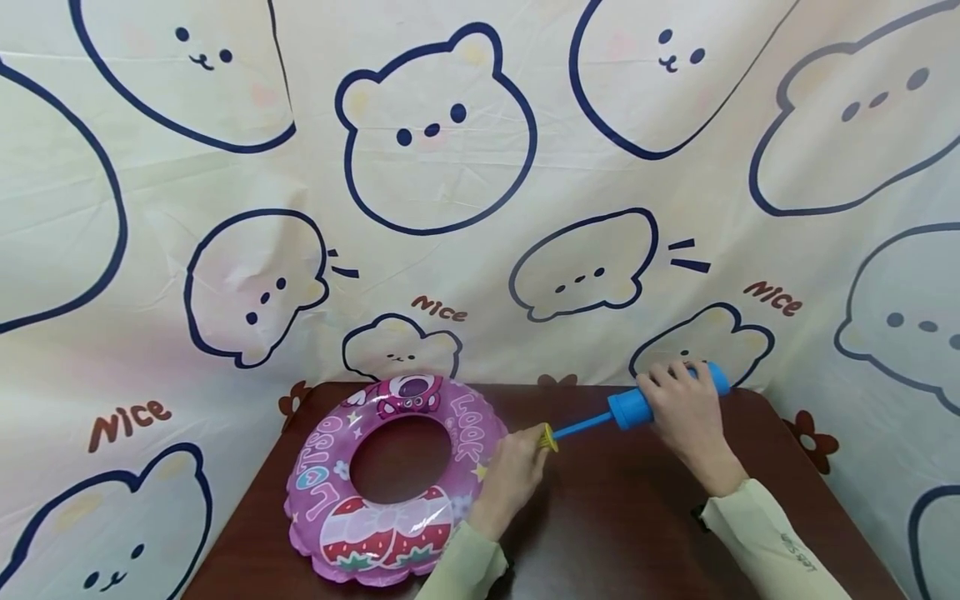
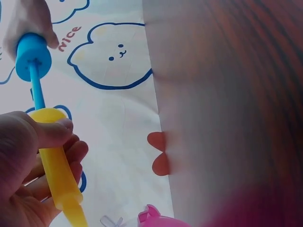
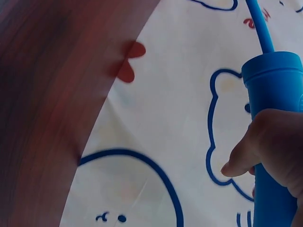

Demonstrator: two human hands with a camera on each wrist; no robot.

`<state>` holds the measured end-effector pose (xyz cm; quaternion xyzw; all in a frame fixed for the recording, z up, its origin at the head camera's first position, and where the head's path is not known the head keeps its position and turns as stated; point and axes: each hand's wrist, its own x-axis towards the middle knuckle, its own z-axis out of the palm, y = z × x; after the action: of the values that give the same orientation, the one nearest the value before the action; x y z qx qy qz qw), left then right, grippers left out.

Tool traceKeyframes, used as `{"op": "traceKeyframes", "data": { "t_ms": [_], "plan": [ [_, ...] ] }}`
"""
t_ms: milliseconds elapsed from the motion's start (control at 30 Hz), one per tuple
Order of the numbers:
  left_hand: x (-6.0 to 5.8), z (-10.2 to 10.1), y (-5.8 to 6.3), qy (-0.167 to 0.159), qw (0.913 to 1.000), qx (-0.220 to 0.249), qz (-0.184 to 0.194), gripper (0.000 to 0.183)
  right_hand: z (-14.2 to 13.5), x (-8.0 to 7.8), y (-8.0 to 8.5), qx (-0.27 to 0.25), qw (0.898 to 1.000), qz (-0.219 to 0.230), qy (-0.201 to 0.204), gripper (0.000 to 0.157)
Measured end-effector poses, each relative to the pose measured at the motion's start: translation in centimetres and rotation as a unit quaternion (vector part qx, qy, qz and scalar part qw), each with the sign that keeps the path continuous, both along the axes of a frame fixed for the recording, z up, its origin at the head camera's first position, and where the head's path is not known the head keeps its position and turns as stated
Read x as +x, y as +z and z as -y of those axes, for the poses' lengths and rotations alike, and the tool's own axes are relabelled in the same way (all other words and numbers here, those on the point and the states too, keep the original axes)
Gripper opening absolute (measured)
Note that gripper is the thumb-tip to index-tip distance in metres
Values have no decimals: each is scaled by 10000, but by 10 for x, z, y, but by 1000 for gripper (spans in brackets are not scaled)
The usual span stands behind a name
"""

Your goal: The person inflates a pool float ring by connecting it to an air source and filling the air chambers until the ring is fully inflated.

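A hand pump spans the two hands in the head view. My right hand [image 1: 686, 417] grips its blue barrel [image 1: 630, 408], also large in the right wrist view. From the barrel a thin blue rod [image 1: 585, 425] runs to a yellow end piece [image 2: 56, 165], which tapers to a narrow tip. The left hand [image 1: 513, 475] holds this yellow piece between thumb and fingers. Beneath and beside that hand lies a pink inflated swim ring [image 1: 307, 492] printed with strawberries and lettering. Whether the yellow tip touches the ring cannot be made out.
The ring and hands are over a dark brown wooden table [image 1: 600, 533]. A cream cloth [image 1: 480, 275] printed with bear faces hangs behind the table and along its sides. Near the bottom of the left wrist view is a small clear plastic piece [image 2: 112, 221].
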<state>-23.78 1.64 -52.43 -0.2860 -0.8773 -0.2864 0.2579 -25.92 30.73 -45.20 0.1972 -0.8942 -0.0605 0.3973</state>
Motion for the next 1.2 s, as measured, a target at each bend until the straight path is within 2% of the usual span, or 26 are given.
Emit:
{"op": "traceKeyframes", "data": {
  "t_ms": [100,333,567,800,1000,1200],
  "plan": [
    [0,1,0,-5,9999,-7,-104,15,13,0,-2,6,10000,20,92,60],
    [0,2,2,-60,9999,110,53,18,40,-2,-11,28,9997,145,184,61],
    [-1,1,2,6,10000,9,-39,21,63,-1,-22,154,9990,367,199,64],
    [3,3,3,-74,9996,71,267,27,80,1,-32,188,9986,308,375,62],
    [2,4,3,-87,9996,75,241,31,80,2,-30,180,9984,395,370,63],
    [-1,4,1,-129,9998,139,50,21,53,-3,-20,81,9983,527,217,67]
  ]
}}
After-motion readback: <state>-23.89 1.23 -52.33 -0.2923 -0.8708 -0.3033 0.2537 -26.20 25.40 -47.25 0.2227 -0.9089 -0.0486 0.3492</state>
